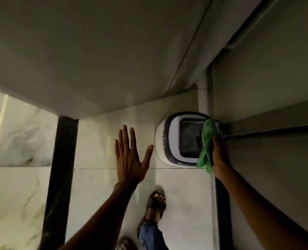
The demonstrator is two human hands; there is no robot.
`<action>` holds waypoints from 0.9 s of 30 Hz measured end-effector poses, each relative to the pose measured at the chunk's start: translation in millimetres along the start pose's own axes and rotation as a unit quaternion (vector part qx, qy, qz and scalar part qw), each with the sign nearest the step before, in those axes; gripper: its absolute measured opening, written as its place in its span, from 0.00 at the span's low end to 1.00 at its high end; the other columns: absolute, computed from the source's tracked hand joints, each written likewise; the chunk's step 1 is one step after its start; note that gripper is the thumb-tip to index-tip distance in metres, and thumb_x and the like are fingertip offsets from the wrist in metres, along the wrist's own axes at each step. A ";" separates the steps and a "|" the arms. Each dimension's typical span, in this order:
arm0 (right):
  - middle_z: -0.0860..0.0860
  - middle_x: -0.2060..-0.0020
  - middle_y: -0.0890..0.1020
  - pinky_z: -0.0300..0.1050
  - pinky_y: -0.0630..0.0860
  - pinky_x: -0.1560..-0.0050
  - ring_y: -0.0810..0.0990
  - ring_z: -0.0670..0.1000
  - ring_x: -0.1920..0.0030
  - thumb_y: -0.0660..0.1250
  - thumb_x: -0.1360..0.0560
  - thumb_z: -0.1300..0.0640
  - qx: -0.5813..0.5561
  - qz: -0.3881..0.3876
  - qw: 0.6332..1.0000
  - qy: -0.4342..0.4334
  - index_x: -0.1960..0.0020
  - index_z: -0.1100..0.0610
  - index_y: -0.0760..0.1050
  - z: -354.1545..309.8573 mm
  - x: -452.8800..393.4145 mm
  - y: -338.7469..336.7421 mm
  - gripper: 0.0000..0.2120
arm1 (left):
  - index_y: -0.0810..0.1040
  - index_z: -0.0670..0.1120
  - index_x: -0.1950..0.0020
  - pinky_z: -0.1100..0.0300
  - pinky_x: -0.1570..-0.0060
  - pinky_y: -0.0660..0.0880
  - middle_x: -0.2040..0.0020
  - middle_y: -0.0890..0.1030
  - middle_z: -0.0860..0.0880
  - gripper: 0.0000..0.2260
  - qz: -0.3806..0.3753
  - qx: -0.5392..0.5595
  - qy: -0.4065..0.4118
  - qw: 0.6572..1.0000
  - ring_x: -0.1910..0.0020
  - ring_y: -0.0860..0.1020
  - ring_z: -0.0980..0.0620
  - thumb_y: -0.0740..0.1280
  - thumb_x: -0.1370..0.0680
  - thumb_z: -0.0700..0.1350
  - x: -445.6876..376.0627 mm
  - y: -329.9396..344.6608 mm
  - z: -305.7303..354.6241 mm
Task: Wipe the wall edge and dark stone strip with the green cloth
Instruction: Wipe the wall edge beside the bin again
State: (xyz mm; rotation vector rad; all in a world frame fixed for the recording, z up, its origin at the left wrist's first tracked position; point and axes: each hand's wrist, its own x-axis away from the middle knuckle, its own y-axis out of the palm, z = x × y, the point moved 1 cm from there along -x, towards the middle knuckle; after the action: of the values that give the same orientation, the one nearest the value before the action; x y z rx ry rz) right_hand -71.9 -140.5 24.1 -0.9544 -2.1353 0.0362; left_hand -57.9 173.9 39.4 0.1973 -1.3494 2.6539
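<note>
The right hand [219,156] is clamped on the green cloth [207,143], pressed to the wall edge [227,130] at three o'clock, while the left hand [129,157] is spread empty; the dark stone strip [222,213] is judged not yet wiped.

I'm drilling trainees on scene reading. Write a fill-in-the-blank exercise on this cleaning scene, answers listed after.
1. The right hand holds a cloth whose colour is ____.
2. The left hand is spread open and holds ____.
3. On the floor tiles by the wall stands a white bin whose lid panel is ____ in colour.
4. On the foot is a ____.

Answers: green; nothing; dark; sandal
</note>
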 end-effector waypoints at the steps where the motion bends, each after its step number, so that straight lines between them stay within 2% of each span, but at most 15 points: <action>1: 0.59 0.23 0.76 0.60 0.72 0.21 0.76 0.60 0.25 0.62 0.12 0.46 0.009 0.001 1.000 -0.008 0.18 0.55 0.69 -1.9 -9.0 -7.4 0.26 | 0.43 0.49 0.08 0.38 0.11 0.44 0.08 0.39 0.46 0.42 -0.005 0.002 0.016 1.000 0.09 0.38 0.46 0.54 0.14 0.69 -8.2 8.3 7.3; 7: 0.60 0.23 0.76 0.58 0.72 0.21 0.76 0.60 0.24 0.58 0.10 0.48 0.066 0.048 0.995 -0.056 0.17 0.57 0.68 7.5 -61.2 -25.6 0.24 | 0.43 0.47 0.08 0.41 0.11 0.41 0.08 0.39 0.45 0.41 -0.050 -0.004 0.082 0.995 0.09 0.38 0.45 0.54 0.14 0.67 -48.9 60.5 32.2; 12: 0.61 0.26 0.77 0.50 0.73 0.30 0.77 0.62 0.27 0.57 0.10 0.49 0.137 0.059 0.983 -0.104 0.18 0.56 0.68 28.3 -95.1 -22.8 0.23 | 0.40 0.50 0.09 0.44 0.11 0.39 0.08 0.37 0.48 0.42 -0.095 -0.001 0.106 0.990 0.09 0.36 0.49 0.51 0.15 0.71 -74.9 107.8 41.9; 15: 0.62 0.25 0.77 0.59 0.73 0.24 0.77 0.63 0.26 0.57 0.10 0.52 0.192 0.064 0.967 -0.156 0.18 0.58 0.69 34.0 -108.6 -20.7 0.22 | 0.39 0.51 0.09 0.44 0.11 0.39 0.08 0.37 0.48 0.42 -0.110 -0.002 0.129 0.985 0.09 0.36 0.49 0.48 0.15 0.72 -86.3 136.3 49.8; 18: 0.64 0.24 0.76 0.68 0.73 0.26 0.76 0.67 0.24 0.58 0.11 0.56 0.296 0.076 0.918 -0.251 0.20 0.63 0.71 42.2 -121.5 -18.6 0.22 | 0.42 0.48 0.08 0.44 0.10 0.41 0.08 0.40 0.47 0.43 -0.115 0.000 0.131 0.985 0.09 0.38 0.50 0.46 0.15 0.73 -91.4 163.2 58.4; 21: 0.58 0.20 0.73 0.72 0.69 0.24 0.69 0.65 0.18 0.62 0.13 0.58 0.399 0.037 0.863 -0.308 0.19 0.56 0.72 55.5 -130.6 -14.2 0.22 | 0.42 0.48 0.08 0.45 0.10 0.42 0.08 0.41 0.46 0.44 -0.126 0.007 0.130 0.983 0.09 0.39 0.48 0.45 0.16 0.74 -94.5 186.3 57.8; 23: 0.54 0.16 0.69 0.74 0.62 0.20 0.64 0.63 0.15 0.62 0.13 0.54 0.459 0.000 0.827 -0.324 0.16 0.51 0.68 67.6 -138.2 -11.0 0.25 | 0.43 0.47 0.09 0.43 0.10 0.43 0.08 0.41 0.45 0.44 -0.133 -0.005 0.134 0.982 0.09 0.40 0.46 0.46 0.16 0.74 -97.1 203.2 51.5; 27: 0.54 0.11 0.54 0.76 0.52 0.18 0.51 0.64 0.12 0.52 0.13 0.42 0.538 -0.028 0.766 -0.350 0.12 0.48 0.56 95.3 -154.2 -8.0 0.31 | 0.46 0.44 0.09 0.41 0.11 0.47 0.08 0.44 0.43 0.44 -0.116 -0.023 0.134 0.984 0.09 0.42 0.45 0.51 0.15 0.70 -101.1 236.7 38.5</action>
State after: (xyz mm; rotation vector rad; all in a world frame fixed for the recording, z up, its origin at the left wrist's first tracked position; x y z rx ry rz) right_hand -76.8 -219.6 -139.1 -0.1361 -2.1817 1.6237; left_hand -4.3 -2.9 -143.9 -0.0092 -1.2192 2.3565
